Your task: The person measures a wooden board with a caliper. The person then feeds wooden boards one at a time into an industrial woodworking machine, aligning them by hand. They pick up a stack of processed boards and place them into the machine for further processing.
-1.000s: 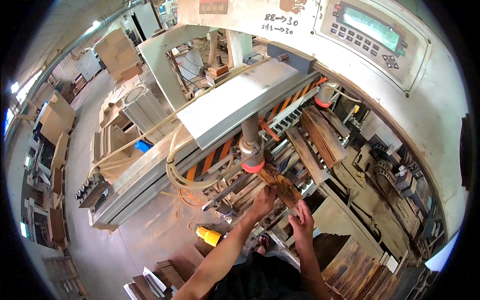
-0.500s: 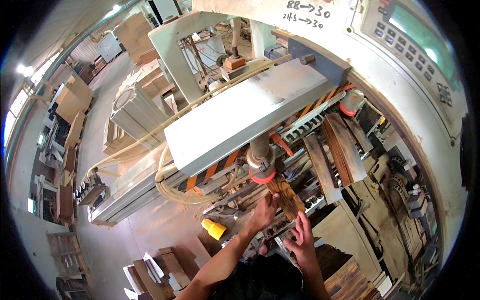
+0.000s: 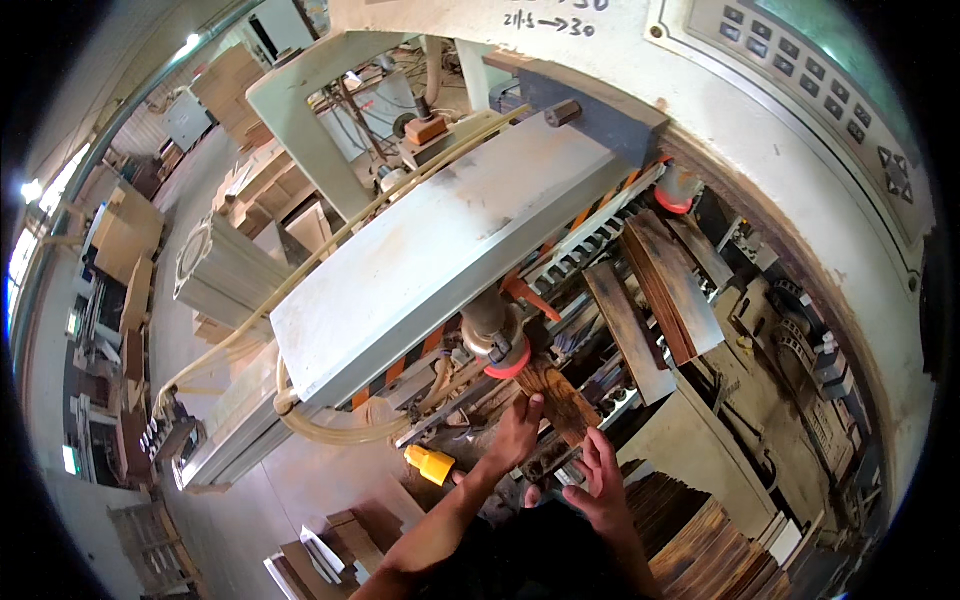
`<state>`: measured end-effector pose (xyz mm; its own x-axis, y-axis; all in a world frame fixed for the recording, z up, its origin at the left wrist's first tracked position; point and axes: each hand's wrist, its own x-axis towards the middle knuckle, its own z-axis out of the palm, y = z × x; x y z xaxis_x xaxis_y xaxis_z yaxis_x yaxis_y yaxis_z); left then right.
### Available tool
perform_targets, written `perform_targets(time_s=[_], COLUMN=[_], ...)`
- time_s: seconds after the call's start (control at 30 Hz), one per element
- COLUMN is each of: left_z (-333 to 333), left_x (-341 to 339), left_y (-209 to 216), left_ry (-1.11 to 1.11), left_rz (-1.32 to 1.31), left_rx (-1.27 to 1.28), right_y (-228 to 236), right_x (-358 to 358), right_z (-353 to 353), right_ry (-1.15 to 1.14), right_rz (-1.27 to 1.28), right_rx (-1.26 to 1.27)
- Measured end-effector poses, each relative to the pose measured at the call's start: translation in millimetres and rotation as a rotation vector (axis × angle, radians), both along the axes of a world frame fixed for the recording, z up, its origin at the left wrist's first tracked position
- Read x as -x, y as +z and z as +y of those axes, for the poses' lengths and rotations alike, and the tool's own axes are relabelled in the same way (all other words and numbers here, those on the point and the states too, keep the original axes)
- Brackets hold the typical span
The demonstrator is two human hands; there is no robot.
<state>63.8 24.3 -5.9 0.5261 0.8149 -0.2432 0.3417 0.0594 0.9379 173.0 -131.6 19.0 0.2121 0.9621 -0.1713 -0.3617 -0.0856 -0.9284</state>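
Note:
A dark-grained wooden board (image 3: 562, 402) lies on the machine bed, its far end at the red-rimmed round clamp foot (image 3: 508, 362). My left hand (image 3: 517, 432) is closed on the board's left edge, with the thumb on top; the fingers underneath are partly hidden. By the near end of the board, my right hand (image 3: 602, 487) has its fingers apart, the fingertips at the board's corner. Whether they press on it I cannot tell. Just above the clamp foot sits an orange lever (image 3: 532, 298).
A long white machine beam (image 3: 440, 260) spans above the bed. More boards (image 3: 665, 285) rest to the right, and a stack of dark planks (image 3: 715, 550) stands near my right forearm. A yellow cap-like piece (image 3: 430, 464) is at the left. A control panel (image 3: 800, 75) is upper right.
The whole view has shifted, so the beam and clamp appear farther left. My left hand keeps its hold on the board, and my right hand stays by its near end.

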Motion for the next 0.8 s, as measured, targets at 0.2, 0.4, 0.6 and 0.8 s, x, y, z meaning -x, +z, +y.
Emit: perform_targets(time_s=[0.2, 0.4, 0.6, 0.8], left_z=[-2, -2, -9, -58], left_x=[-1, 0, 22, 95], left_y=[-25, -18, -14, 15], left_ry=[0.074, 0.048, -0.129, -0.17], left_rz=[0.002, -0.049, -0.017, 0.59], left_rx=[0.025, -0.03, -0.463, -0.409], right_y=[0, -4, -31, -60], right_x=[4, 9, -1, -12], right_z=[-1, -1, 17, 31], right_ry=[-0.034, -0.085, -0.459, -0.488], right_rz=[-0.048, -0.096, -0.036, -0.204], right_rx=[0.002, 0.061, 0.062, 0.014])
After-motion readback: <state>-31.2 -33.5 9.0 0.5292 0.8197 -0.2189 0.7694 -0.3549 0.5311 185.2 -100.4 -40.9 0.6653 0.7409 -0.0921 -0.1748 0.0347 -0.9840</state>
